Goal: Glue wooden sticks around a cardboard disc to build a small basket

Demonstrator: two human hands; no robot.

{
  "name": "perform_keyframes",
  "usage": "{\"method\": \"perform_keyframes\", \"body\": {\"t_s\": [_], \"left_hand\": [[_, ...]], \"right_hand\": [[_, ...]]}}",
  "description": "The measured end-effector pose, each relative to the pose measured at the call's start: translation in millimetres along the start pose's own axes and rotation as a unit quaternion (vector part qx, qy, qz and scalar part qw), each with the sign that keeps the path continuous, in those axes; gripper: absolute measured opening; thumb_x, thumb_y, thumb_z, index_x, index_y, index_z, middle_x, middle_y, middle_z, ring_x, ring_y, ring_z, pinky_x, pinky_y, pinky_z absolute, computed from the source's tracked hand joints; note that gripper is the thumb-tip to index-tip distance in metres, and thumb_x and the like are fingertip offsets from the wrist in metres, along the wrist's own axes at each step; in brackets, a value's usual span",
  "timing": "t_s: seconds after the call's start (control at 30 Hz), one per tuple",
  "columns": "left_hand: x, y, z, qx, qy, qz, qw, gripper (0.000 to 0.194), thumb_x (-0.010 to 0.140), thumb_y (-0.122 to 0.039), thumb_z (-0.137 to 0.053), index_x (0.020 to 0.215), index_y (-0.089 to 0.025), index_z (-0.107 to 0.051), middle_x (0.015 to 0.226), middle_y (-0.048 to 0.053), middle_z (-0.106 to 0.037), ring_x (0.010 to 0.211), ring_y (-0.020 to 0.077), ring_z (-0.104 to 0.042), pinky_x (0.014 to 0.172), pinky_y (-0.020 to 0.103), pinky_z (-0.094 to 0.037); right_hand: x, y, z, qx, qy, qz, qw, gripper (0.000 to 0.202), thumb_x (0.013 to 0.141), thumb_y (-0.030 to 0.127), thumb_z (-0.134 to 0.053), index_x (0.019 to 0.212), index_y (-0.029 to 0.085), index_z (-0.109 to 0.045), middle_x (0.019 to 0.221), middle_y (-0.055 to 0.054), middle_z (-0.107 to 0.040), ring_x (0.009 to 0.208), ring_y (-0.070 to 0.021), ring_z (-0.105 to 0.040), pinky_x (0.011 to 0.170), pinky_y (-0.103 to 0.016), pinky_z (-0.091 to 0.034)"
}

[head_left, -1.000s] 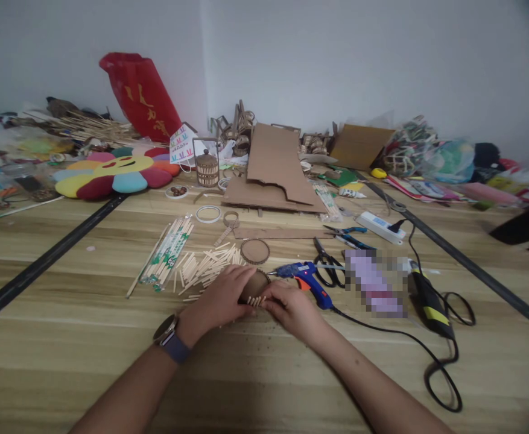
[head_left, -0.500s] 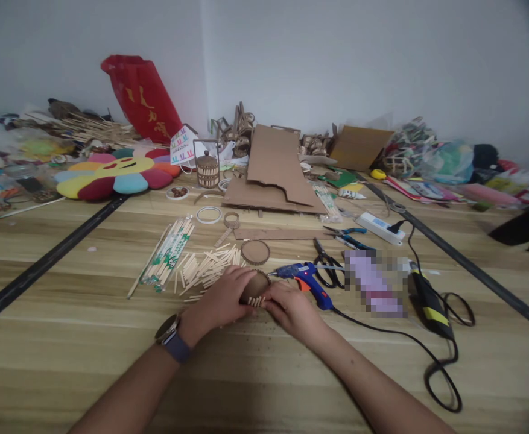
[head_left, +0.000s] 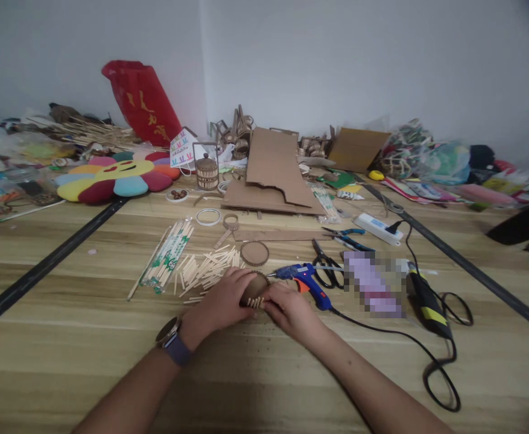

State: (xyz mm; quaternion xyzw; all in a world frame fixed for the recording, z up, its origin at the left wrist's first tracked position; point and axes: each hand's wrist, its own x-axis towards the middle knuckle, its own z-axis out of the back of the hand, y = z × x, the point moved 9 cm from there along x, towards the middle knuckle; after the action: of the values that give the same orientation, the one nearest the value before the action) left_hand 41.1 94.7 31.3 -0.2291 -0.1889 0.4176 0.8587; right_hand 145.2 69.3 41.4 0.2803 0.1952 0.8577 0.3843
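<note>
A round brown cardboard piece (head_left: 256,286) with short wooden sticks (head_left: 256,302) along its near edge is held low over the table. Around its left side my left hand (head_left: 228,298) is closed, a watch on the wrist. My right hand (head_left: 290,308) pinches at the right end of the short sticks. Just behind lies a cardboard disc with a ridged rim (head_left: 254,253). The blue glue gun (head_left: 307,280) rests right of my right hand, its nozzle toward the round piece. Loose cut sticks (head_left: 207,268) are heaped behind my left hand.
Black scissors (head_left: 326,265), pliers (head_left: 350,238), a power strip (head_left: 379,229) and a black-yellow tool (head_left: 429,304) with cables lie to the right. Bagged sticks (head_left: 168,256) are at left. Cardboard sheets (head_left: 275,166), a lidded stick basket (head_left: 207,173) and a flower cushion (head_left: 119,175) stand farther back.
</note>
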Motion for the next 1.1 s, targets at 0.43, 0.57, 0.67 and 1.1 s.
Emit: {"method": "perform_keyframes", "body": {"t_s": [0.43, 0.57, 0.67, 1.1], "left_hand": [[-11, 3, -4.9, 0.076, -0.015, 0.003, 0.997, 0.076, 0.082, -0.029, -0.073, 0.147, -0.018, -0.036, 0.155, 0.018, -0.041, 0.145, 0.0333, -0.037, 0.118, 0.056, -0.031], [-11, -4, 0.8, 0.122, -0.025, -0.019, 0.992, 0.081, 0.082, -0.037, -0.076, 0.149, -0.019, -0.033, 0.153, 0.019, -0.044, 0.143, 0.0337, -0.040, 0.117, 0.054, -0.033], [-11, -13, 3.1, 0.181, -0.031, -0.041, 0.982, 0.082, 0.081, -0.039, -0.077, 0.148, -0.019, -0.034, 0.151, 0.019, -0.047, 0.140, 0.0348, -0.043, 0.117, 0.053, -0.034], [-19, -71, -3.4, 0.386, -0.071, -0.148, 0.908, 0.041, 0.100, -0.016, -0.045, 0.141, -0.015, -0.043, 0.149, 0.017, -0.049, 0.137, 0.0333, -0.046, 0.115, 0.054, -0.033]], "right_hand": [[-15, -43, 88, -0.110, -0.056, -0.196, 0.973, 0.028, 0.095, 0.036, -0.051, 0.075, 0.022, -0.063, 0.076, -0.005, -0.069, 0.070, -0.0209, -0.063, 0.064, -0.030, -0.045], [-36, -77, 95, -0.181, -0.027, -0.300, 0.936, 0.025, 0.091, 0.039, -0.057, 0.077, 0.021, -0.065, 0.076, -0.007, -0.072, 0.069, -0.0231, -0.066, 0.060, -0.030, -0.042], [-45, -89, 86, -0.172, -0.011, -0.321, 0.931, 0.021, 0.088, 0.038, -0.065, 0.088, 0.018, -0.071, 0.090, -0.012, -0.077, 0.080, -0.0261, -0.070, 0.067, -0.031, -0.047], [-46, -92, 76, -0.154, 0.017, -0.299, 0.941, 0.022, 0.090, 0.031, -0.058, 0.097, 0.016, -0.073, 0.097, -0.014, -0.077, 0.086, -0.0280, -0.071, 0.073, -0.034, -0.049]]}}
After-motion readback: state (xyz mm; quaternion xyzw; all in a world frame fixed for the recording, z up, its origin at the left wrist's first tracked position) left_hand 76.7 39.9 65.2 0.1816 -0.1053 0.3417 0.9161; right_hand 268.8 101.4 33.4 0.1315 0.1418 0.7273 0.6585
